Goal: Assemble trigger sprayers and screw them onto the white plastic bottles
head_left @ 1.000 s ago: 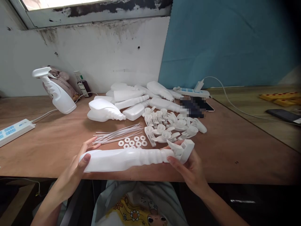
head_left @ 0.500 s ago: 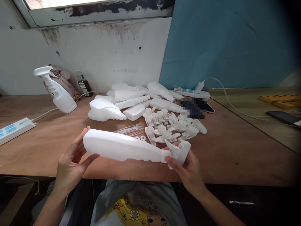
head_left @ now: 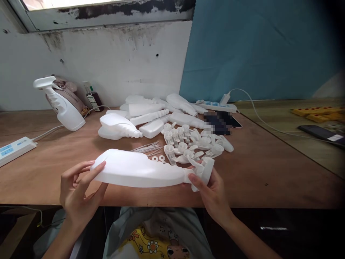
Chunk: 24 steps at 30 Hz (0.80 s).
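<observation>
White plastic is making up almost everything on this wooden table. The person is holding a white spray bottle lying on its side, just above the near edge of the table, at about 6 o'clock in the picture. The left hand is supporting the wide bottom end of the bottle, with the fingertips pressing on it and the fingers only loosely bent, not clenched. The right hand is grasping the trigger head at the neck end of the bottle, with the thumb lying over it and the fingers wrapping behind.

Behind the bottle, toward 12 o'clock, a small heap of loose trigger heads is lying on the table. Just beside it, toward 11 o'clock, thin plastic tubes and a few small white rings are resting. Farther back, several empty bottles are lying in a group. At 10 o'clock a finished spray bottle is standing upright in front of a bag, with a small dark bottle near it. A power strip is sitting at 9 o'clock, well apart from the hands. At 3 o'clock a dark phone is lying on another table.
</observation>
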Each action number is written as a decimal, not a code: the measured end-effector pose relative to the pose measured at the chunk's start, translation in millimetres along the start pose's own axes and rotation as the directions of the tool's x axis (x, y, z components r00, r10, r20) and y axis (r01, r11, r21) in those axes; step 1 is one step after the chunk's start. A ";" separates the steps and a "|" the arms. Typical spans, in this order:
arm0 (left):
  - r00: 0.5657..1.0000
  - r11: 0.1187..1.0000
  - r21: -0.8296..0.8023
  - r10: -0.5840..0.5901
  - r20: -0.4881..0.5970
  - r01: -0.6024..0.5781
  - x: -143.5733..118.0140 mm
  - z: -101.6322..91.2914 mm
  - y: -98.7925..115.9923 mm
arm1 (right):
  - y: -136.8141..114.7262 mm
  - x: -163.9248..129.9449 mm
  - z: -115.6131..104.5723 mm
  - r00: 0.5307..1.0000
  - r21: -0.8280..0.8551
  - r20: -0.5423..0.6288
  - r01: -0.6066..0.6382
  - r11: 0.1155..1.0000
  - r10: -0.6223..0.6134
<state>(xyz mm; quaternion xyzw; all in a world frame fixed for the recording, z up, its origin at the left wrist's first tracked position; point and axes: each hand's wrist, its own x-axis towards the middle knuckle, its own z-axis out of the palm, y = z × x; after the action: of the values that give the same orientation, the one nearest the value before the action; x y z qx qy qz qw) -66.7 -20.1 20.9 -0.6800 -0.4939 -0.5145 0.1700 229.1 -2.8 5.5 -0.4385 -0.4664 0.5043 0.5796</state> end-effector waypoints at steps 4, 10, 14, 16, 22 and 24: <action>0.999 0.996 -0.073 -0.053 -0.012 0.052 3.6 2.4 5.3 | 0.6 0.0 0.8 1.000 -0.051 -0.009 0.014 0.999 -0.014; 0.890 0.731 -0.538 -0.447 0.087 0.420 7.7 -1.1 3.2 | -2.8 -1.0 1.0 0.986 -0.132 0.036 0.165 0.977 -0.162; 0.686 0.428 -0.609 -0.670 0.282 0.668 16.6 -8.6 -12.5 | -1.7 -3.6 2.5 0.944 -0.078 0.192 0.286 0.955 -0.268; 0.635 0.388 -0.533 -0.643 0.428 0.752 18.9 -14.1 -21.2 | 0.5 -4.4 2.6 0.922 -0.067 0.240 0.326 0.943 -0.302; 0.765 0.745 -0.307 -0.401 0.505 0.593 13.8 -24.2 -29.8 | 4.9 -3.7 1.2 0.943 -0.126 0.230 0.275 0.953 -0.242; 0.851 0.877 -0.209 -0.322 0.415 0.433 11.8 -22.6 -25.4 | 4.3 -3.3 1.2 0.963 -0.202 0.196 0.226 0.953 -0.186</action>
<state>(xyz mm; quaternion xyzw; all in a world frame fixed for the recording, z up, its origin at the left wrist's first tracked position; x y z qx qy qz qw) -100.4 -19.4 33.5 -0.6700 -0.5597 -0.4689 -0.1343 226.9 -5.6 1.2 -0.4034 -0.6122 0.4220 0.5332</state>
